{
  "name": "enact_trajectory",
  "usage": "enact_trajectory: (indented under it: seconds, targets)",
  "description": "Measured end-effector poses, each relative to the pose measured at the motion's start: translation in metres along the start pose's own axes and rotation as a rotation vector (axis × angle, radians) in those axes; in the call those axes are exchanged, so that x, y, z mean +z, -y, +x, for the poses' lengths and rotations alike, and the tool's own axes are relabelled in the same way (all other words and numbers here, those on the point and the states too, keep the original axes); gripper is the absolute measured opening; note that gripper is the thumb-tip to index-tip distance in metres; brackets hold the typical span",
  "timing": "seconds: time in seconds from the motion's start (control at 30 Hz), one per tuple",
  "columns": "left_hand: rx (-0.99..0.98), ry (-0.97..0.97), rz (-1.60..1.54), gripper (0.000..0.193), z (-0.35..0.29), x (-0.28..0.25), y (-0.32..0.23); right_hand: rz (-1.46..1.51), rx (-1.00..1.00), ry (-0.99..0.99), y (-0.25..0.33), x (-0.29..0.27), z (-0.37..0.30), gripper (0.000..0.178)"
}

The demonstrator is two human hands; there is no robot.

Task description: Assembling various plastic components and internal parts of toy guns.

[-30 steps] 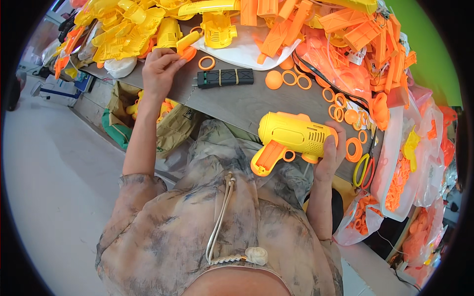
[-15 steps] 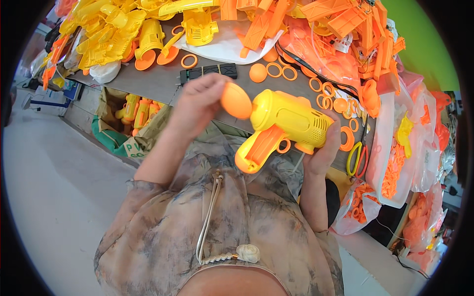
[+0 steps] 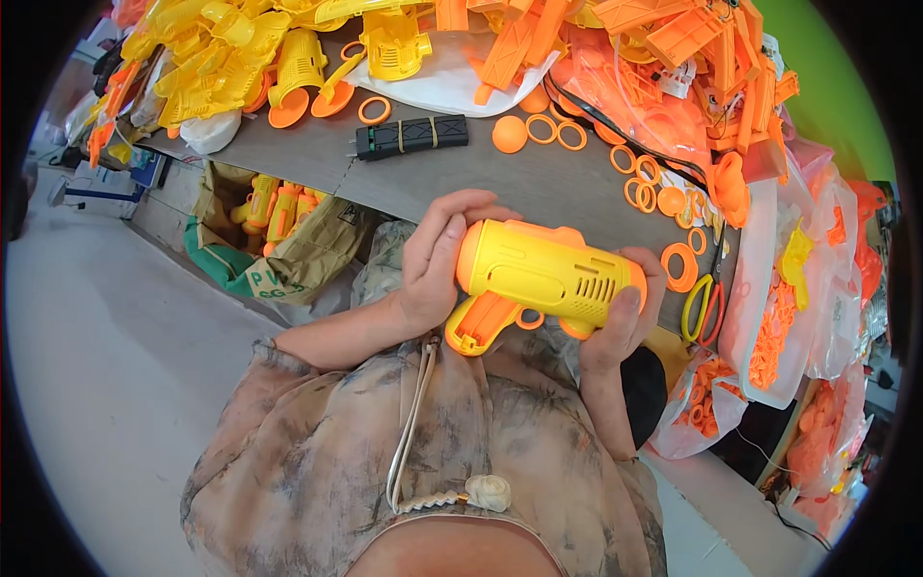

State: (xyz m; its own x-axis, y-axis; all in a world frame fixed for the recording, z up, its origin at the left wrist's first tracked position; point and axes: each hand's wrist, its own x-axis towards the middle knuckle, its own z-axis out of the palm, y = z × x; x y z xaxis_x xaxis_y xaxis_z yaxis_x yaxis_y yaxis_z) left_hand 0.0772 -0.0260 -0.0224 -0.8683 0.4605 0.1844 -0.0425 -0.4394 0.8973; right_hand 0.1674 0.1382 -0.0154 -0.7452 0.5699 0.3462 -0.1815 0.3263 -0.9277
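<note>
A yellow toy gun (image 3: 543,269) with an orange grip is held level in front of me, between both hands. My left hand (image 3: 437,258) presses against its left end, where an orange round cap (image 3: 470,258) now sits on the body. At the other end my right hand (image 3: 623,317) wraps round the orange end piece, thumb in front and fingers behind. The toy's grip points down and left, and its orange trough faces me. Part of the left palm and the right fingertips are hidden behind the toy.
On the grey table lie a black banded block (image 3: 411,137), orange rings (image 3: 571,136) and scissors (image 3: 703,310). Yellow shells (image 3: 221,67) and orange parts (image 3: 673,43) pile up at the back. A bag of toy guns (image 3: 216,258) stands at left, a clear bin (image 3: 760,317) at right.
My left hand has brought the orange cap rightward onto the toy's left end, and its fingers now press there. The toy has turned more level and shifted slightly down.
</note>
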Motion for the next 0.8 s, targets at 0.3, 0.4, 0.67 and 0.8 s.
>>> enact_trajectory:
  seconds: [0.3, 0.4, 0.67, 0.8]
  targets:
    - [-0.836, 0.378, -0.475, 0.055, 0.002, -0.012, -0.043, -0.237, -0.434, 0.616, 0.035, -0.041, -0.015, 0.053]
    - [-0.977, 0.281, -0.604, 0.058, -0.009, 0.002, -0.051, -0.033, -0.564, 0.619, 0.041, -0.037, -0.005, 0.048]
    - [-0.792, 0.348, -0.253, 0.055, 0.002, 0.009, -0.059, 0.041, -0.646, 0.544, 0.047, -0.033, -0.006, 0.031]
    - [-0.688, 0.302, -0.287, 0.058, 0.030, 0.015, -0.055, 0.061, -0.593, 0.318, 0.029, -0.023, 0.003, 0.026]
